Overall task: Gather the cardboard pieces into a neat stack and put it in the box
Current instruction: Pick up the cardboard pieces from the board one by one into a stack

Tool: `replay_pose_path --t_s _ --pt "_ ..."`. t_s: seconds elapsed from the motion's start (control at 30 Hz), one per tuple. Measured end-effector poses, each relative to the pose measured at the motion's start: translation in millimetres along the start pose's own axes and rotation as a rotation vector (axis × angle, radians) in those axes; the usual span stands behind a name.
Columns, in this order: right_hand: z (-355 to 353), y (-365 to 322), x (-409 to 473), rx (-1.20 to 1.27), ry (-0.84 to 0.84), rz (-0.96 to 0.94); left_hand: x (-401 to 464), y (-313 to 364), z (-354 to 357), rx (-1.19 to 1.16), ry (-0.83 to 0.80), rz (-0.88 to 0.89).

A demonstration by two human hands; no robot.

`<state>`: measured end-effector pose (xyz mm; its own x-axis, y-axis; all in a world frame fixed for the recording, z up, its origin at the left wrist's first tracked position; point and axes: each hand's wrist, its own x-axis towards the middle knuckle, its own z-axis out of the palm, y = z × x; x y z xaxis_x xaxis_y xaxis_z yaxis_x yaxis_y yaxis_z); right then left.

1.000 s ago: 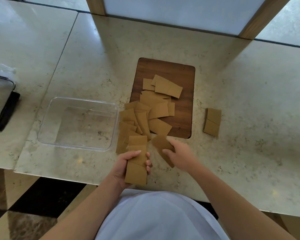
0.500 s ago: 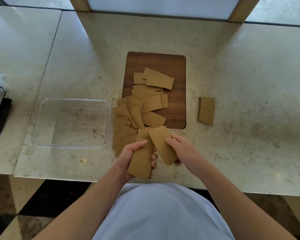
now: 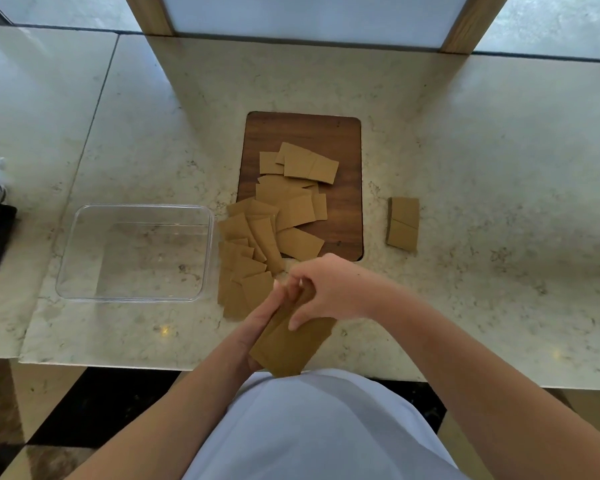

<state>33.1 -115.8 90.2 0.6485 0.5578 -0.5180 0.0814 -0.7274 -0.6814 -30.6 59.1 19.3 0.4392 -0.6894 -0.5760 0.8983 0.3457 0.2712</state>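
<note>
Left of scattered pieces (image 3: 257, 237), bare-bottomed box (image 3: 201, 252)

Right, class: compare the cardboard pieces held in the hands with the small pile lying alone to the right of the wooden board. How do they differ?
The held stack is gripped by both hands, left hand and right hand, at the counter's near edge; the lone pile lies untouched on the counter. The held stack sits skewed, while the lone pile is nearly upright. Both are brown creased cardboard, outside the clear box.

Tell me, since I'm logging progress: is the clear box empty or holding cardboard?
Empty: through the clear box only countertop shows, no cardboard inside.
</note>
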Motion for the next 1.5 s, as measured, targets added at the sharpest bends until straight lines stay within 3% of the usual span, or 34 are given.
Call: replay_pose_path --t_s 0.17,0.27,0.33,0.47,0.6,0.7,0.77,0.83,0.9,1.1,1.23,1.37,1.5 --pt "6 -9 11 -0.127 0.188 -0.023 0 0 -8 -0.082 -0.098 0.049" --pt "21 -10 -1 -0.048 0.099 0.031 1 5 -15 -0.076 0.073 0.143" --pt "39 -12 -7 -0.134 0.075 0.000 6 5 -13 -0.060 0.110 0.169" --pt "56 -14 -5 -0.245 0.185 -0.073 9 -1 -8 -0.059 0.207 0.164" --pt "50 -7 3 -0.151 0.097 -0.046 1 -3 -10 -0.132 0.179 0.156" --pt "32 2 21 0.203 -0.062 0.070 -2 0 -11 -0.192 0.169 0.140" --pt "18 13 48 0.378 0.077 0.222 -4 4 -13 -0.273 0.132 0.152" --pt "10 24 81 0.276 0.284 0.381 -7 6 -20 -0.369 0.142 0.177" --pt "15 27 107 0.186 0.357 0.429 -10 4 -28 -0.422 0.159 0.215" --pt "35 1 150 -0.024 0.360 0.252 -21 -1 -48 -0.479 0.260 0.246" --pt "40 -3 154 -0.241 0.156 0.119 -26 -3 -59 -0.497 0.321 0.266" --pt "56 4 150 -0.386 0.116 0.127 -31 -8 -71 -0.499 0.390 0.293" --pt "67 8 145 -0.312 0.154 0.177 -32 -10 -74 -0.510 0.427 0.311"
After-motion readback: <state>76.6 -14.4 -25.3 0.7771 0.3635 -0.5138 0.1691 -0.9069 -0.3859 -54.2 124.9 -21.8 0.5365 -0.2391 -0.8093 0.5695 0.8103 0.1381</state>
